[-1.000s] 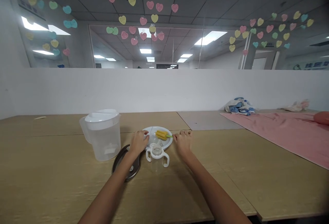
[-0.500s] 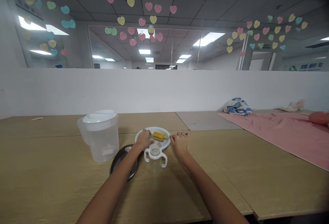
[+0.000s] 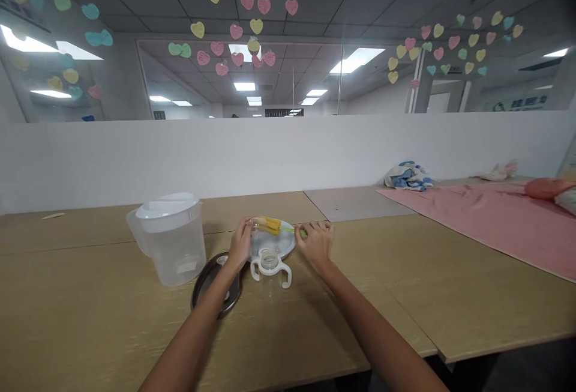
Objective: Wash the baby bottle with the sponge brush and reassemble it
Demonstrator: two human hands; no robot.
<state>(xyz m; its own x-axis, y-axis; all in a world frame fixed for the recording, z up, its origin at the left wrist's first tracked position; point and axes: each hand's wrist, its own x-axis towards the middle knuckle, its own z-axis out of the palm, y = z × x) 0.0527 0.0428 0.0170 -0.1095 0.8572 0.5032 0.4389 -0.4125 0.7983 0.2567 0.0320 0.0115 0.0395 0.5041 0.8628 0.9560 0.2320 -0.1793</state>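
Observation:
My right hand (image 3: 316, 242) is closed around the green handle of a sponge brush with a yellow head (image 3: 272, 226). My left hand (image 3: 242, 243) pinches a small clear piece (image 3: 257, 222), which looks like a bottle cap or cover. The tip of the yellow head meets this piece, perhaps inside it; I cannot tell how deep. Below both is a white plate (image 3: 288, 243) with clear parts on it that are hard to make out. In front of the plate a clear baby bottle (image 3: 270, 284) stands upright and uncapped, with a white two-handled ring (image 3: 270, 271) at its neck.
A lidded translucent pitcher (image 3: 173, 242) stands left of the plate. Partly behind my left forearm lies a dark metal tray (image 3: 202, 287) with small clear parts. A pink cloth (image 3: 486, 218) covers the right side, with a crumpled blue-and-white cloth (image 3: 408, 177) near the wall.
My left hand has lifted the clear piece off the plate area and turned upright. The yellow brush head has shifted left to meet it. The view has tilted slightly.

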